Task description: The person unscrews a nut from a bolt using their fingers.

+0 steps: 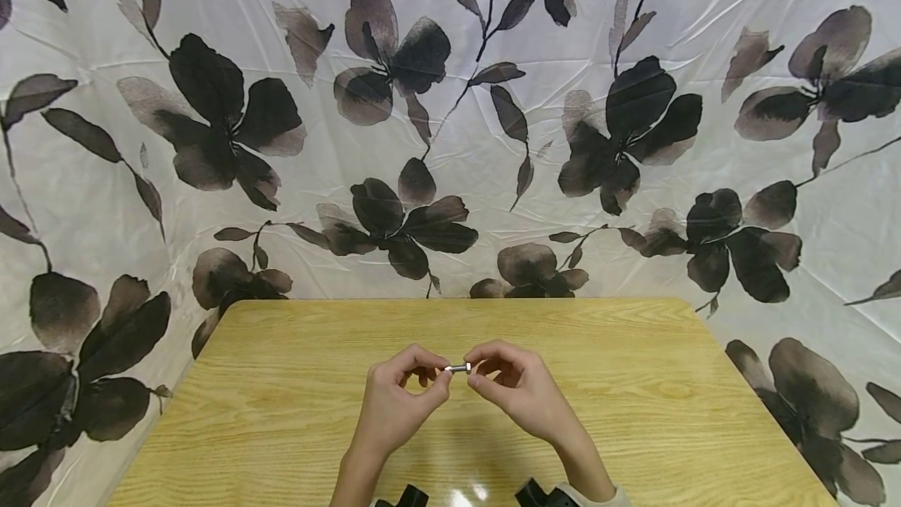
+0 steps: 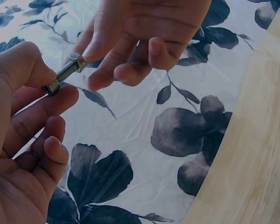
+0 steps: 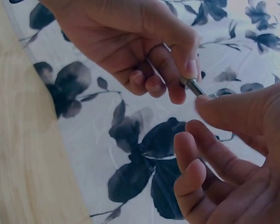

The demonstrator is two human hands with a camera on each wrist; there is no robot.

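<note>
A small silver threaded bolt [image 1: 459,368] is held level between both hands above the table. My left hand [image 1: 403,397] pinches one end between thumb and forefinger; in the left wrist view a dark metal piece shows at that end of the bolt [image 2: 66,73]. My right hand [image 1: 519,391] has thumb and forefinger at the other end, around a hex-shaped piece [image 2: 79,61]. Whether that piece is the bolt's head or a nut I cannot tell. In the right wrist view, the right thumb [image 3: 224,109] covers most of it, with the threads [image 3: 194,87] showing between the hands.
The yellow wood-grain table [image 1: 281,382] spreads under both hands. Behind it and at its sides hangs a white cloth [image 1: 493,139] with dark flower prints. Black wrist straps [image 1: 540,493] show at the bottom edge.
</note>
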